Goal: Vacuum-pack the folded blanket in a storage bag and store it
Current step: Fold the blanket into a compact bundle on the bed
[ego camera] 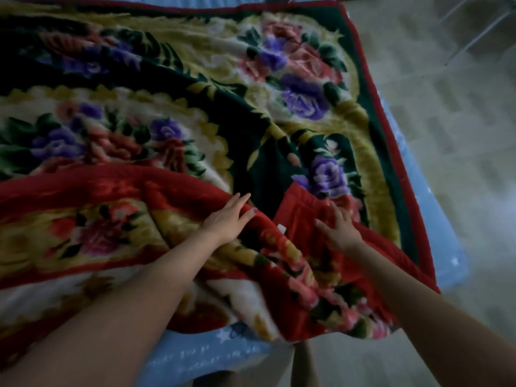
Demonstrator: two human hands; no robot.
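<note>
Blue star-print bed sheet point(195, 356) carries the floral blanket point(173, 113), still spread. Left hand point(227, 220) and right hand point(339, 229) press flat-fingered on its folded-over red edge; bunching risks a lopsided fold.

Blanket point(195, 107): thick, fuzzy matt plush cloth; bedsheet point(195, 356) beneath: smooth thin cloth.

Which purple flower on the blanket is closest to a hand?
The purple flower just above the right hand, beside the turned-over red corner. The other purple flowers lie farther up the blanket or far to the left.
</note>
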